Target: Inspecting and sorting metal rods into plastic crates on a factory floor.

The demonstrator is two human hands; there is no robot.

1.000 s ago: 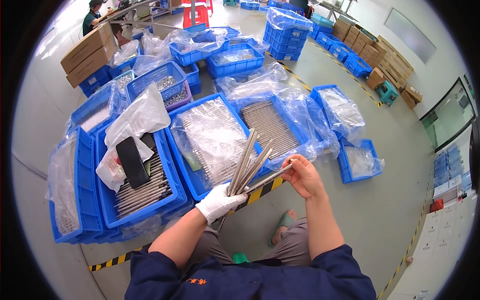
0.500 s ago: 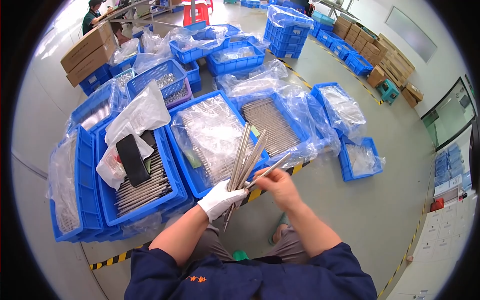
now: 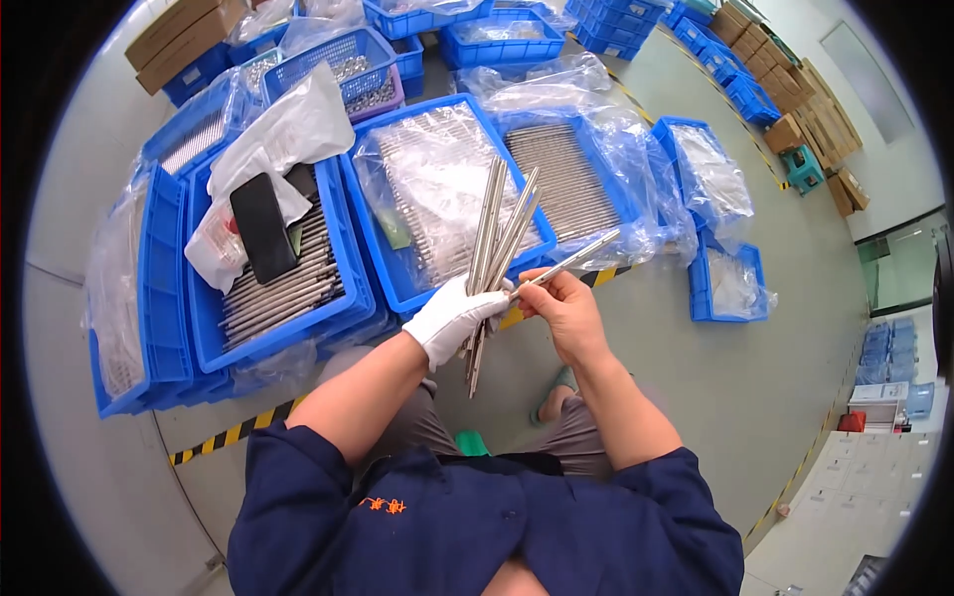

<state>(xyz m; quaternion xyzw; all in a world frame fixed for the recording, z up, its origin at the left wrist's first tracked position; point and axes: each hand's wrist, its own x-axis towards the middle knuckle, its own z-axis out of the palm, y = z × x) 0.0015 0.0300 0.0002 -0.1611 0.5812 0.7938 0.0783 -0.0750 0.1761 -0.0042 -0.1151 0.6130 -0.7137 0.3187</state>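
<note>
My left hand (image 3: 452, 316), in a white glove, is closed round a bundle of several slim metal rods (image 3: 494, 233). They fan out upward, and their lower ends stick out below the glove. My bare right hand (image 3: 563, 306) pinches a single metal rod (image 3: 576, 260) just to the right of the bundle; this rod slants up to the right, its lower end close to the gloved fingers. Behind the hands stands a blue crate (image 3: 386, 266) of rods under clear plastic. Another blue crate (image 3: 617, 199) beside it holds darker rods in rows.
At left, a blue crate (image 3: 209, 343) of rods carries a black phone (image 3: 262, 228) and a white plastic bag (image 3: 288, 124). Blue baskets of small metal parts stand behind. Two small blue crates (image 3: 703, 288) sit at right. Yellow-black tape (image 3: 238, 429) marks the floor.
The view has tilted downward, so the crates sit higher in the picture. My left hand still grips the bundle, and my right hand still holds the single rod, now slightly farther from the bundle.
</note>
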